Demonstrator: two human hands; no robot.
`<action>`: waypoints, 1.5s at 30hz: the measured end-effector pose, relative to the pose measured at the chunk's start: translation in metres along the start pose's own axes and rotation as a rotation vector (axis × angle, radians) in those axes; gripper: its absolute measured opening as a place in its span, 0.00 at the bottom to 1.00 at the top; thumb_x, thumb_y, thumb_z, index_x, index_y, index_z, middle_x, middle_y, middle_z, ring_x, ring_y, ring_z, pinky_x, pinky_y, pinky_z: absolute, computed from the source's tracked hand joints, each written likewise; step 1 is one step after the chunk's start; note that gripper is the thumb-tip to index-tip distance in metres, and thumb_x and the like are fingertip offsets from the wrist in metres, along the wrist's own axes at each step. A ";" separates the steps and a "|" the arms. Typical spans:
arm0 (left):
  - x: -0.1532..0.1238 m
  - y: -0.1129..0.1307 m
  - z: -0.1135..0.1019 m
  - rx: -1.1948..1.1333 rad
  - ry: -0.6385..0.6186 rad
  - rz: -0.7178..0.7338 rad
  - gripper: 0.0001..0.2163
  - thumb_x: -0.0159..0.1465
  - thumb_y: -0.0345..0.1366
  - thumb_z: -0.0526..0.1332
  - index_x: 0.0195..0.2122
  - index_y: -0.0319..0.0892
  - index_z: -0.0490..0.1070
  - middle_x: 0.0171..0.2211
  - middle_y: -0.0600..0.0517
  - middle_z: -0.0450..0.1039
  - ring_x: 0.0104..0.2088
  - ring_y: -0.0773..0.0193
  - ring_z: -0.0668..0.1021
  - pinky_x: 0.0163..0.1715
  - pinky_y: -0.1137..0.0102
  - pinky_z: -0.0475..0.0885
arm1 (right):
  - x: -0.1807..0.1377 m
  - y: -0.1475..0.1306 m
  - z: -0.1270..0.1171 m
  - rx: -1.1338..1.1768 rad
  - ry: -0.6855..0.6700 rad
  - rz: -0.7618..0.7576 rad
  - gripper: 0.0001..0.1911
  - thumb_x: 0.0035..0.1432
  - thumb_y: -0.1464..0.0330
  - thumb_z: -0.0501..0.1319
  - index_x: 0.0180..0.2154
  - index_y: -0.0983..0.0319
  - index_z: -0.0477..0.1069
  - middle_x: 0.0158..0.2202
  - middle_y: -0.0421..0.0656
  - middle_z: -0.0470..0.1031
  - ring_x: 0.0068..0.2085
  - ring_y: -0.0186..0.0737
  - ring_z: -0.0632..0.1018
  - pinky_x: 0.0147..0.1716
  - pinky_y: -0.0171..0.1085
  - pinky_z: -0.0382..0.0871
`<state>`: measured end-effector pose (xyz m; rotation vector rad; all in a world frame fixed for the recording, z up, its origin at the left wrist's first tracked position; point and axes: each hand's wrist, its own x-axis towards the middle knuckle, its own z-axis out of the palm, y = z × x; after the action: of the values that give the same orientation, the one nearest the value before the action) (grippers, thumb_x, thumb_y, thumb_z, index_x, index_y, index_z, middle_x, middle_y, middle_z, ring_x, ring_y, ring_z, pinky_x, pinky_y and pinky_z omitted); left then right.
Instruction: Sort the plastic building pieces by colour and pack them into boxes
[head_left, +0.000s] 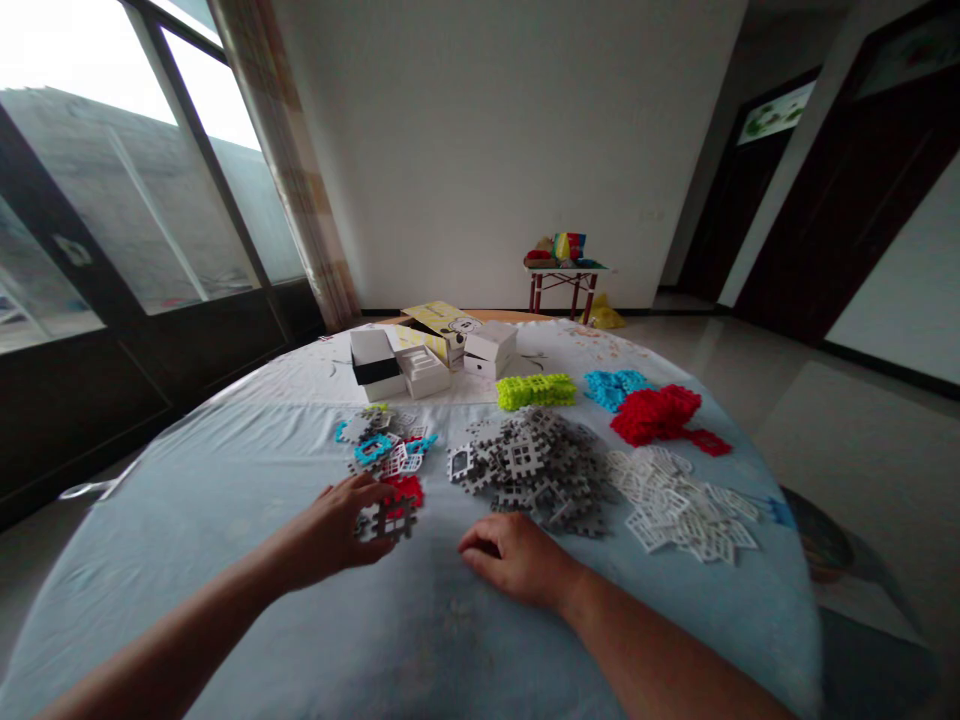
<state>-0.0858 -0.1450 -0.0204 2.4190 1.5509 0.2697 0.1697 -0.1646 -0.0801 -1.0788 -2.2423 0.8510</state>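
My left hand (358, 520) is curled around a grey interlocking building tile (396, 520) with a square window opening, holding it by its left side. Just behind that tile lies a red tile (407, 488), part of a mixed heap with blue tiles (371, 447), white lattice pieces (405, 457) and grey ones. My right hand (517, 555) rests on the cloth with its fingers curled in, and nothing shows in them. Beyond its knuckles rises a big pile of grey tiles (536, 465).
White lattice pieces (686, 505) spread at the right. Behind are a red pile (652, 412), a blue pile (611, 387) and a lime-green stack (535, 391). White boxes (424, 370) and a yellow carton (439, 322) stand at the back of the round, cloth-covered table (247, 470).
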 end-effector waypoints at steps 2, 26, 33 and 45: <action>0.003 0.006 -0.004 -0.205 -0.057 0.003 0.22 0.53 0.47 0.59 0.48 0.44 0.68 0.41 0.47 0.73 0.40 0.57 0.74 0.41 0.65 0.69 | 0.000 0.000 0.000 0.001 -0.010 0.010 0.12 0.54 0.68 0.56 0.38 0.62 0.75 0.34 0.43 0.76 0.34 0.35 0.75 0.34 0.30 0.65; 0.081 0.047 0.016 -0.355 0.339 -0.013 0.25 0.54 0.52 0.58 0.50 0.43 0.64 0.44 0.45 0.71 0.35 0.60 0.76 0.35 0.66 0.71 | 0.000 -0.001 0.000 -0.054 0.000 0.020 0.11 0.53 0.68 0.55 0.35 0.62 0.75 0.30 0.41 0.76 0.31 0.33 0.73 0.31 0.30 0.62; 0.016 -0.042 -0.010 -0.115 0.148 -0.163 0.24 0.54 0.53 0.56 0.46 0.42 0.69 0.44 0.44 0.73 0.42 0.54 0.76 0.38 0.63 0.71 | -0.001 -0.001 0.001 0.016 0.008 -0.018 0.11 0.54 0.69 0.56 0.36 0.62 0.75 0.34 0.43 0.76 0.36 0.35 0.75 0.37 0.30 0.64; -0.022 -0.067 -0.013 0.001 -0.168 -0.072 0.28 0.46 0.39 0.64 0.52 0.46 0.67 0.49 0.47 0.71 0.47 0.53 0.73 0.46 0.66 0.66 | -0.001 0.001 0.004 -0.028 0.042 -0.011 0.11 0.54 0.68 0.56 0.36 0.62 0.75 0.32 0.43 0.76 0.34 0.34 0.75 0.34 0.29 0.64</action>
<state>-0.1565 -0.1369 -0.0296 2.3141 1.5592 0.0505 0.1679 -0.1665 -0.0837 -1.0860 -2.2293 0.7877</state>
